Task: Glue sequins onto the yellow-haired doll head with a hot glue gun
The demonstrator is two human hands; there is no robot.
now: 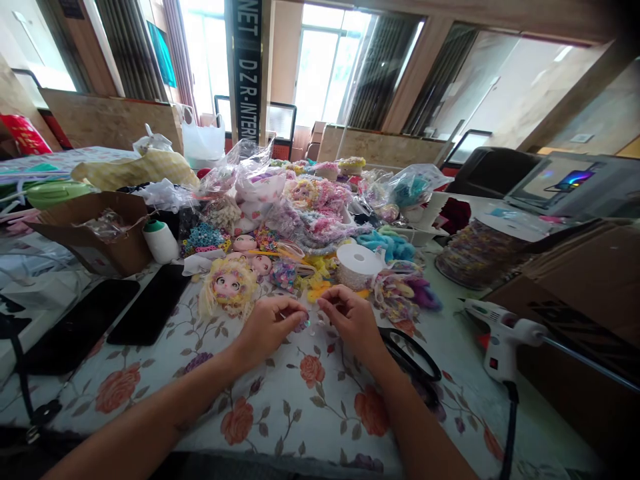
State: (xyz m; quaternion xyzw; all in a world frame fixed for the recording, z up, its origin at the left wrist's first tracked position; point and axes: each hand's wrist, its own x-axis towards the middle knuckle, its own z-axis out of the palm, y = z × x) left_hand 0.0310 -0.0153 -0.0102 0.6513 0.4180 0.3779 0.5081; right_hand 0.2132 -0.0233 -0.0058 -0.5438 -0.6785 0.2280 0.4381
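Note:
Both hands are near each other over the middle of the floral tablecloth point(280, 400). My left hand point(267, 327) is pinched on a small shiny, purplish piece point(301, 323) at its fingertips. To its right, my right hand point(351, 320) has thumb and forefinger pressed together; what they hold is too small to make out. Small clear bits point(314, 328) show between the hands. A doll head with yellow hair point(226, 285) lies to the left of my left hand. Just beyond my right hand is a white spool point(359, 265). Black-handled scissors point(413, 353) lie right of my right wrist.
Two dark phones point(150, 305) and an open cardboard box point(103, 233) are on the left. Yarn, doll heads and plastic bags pile up behind. A white glue gun point(505, 337) with its cord, a large spool point(483, 250) and a cardboard box point(580, 300) stand at the right.

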